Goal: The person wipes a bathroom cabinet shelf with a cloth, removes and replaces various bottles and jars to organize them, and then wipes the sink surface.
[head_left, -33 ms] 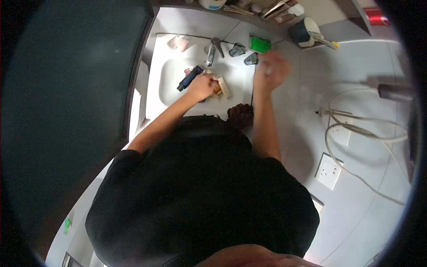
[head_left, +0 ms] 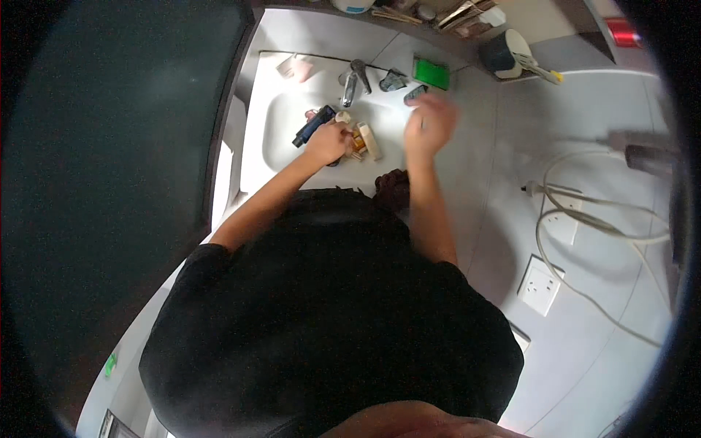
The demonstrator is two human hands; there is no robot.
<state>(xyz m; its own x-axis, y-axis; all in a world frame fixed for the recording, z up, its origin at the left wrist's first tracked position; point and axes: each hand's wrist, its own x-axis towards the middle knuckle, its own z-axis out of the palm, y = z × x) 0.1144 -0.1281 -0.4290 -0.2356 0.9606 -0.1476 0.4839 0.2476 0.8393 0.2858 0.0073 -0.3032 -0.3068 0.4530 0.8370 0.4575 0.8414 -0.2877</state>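
My left hand reaches down into the white sink, its fingers curled among a cluster of small containers. What they grip, if anything, is hidden. Beside its wrist and knuckles lies a dark blue cylindrical container. At its fingertips are an amber bottle and, just right of that, a cream-coloured bottle. Beyond the fingers sits a round cream piece. Raised at the sink's right edge, my right hand is smeared by motion. It is close to a dark grey object on the rim.
A metal tap stands at the sink's back, with another dark grey object and a green box to its right. A dark reddish bundle lies at the front right corner. Pale cables hang by wall sockets.
My right hand has moved slightly left and nearer to me, toward the sink's edge. My left hand stays among the containers with hardly any shift. The whole view has tilted a little.
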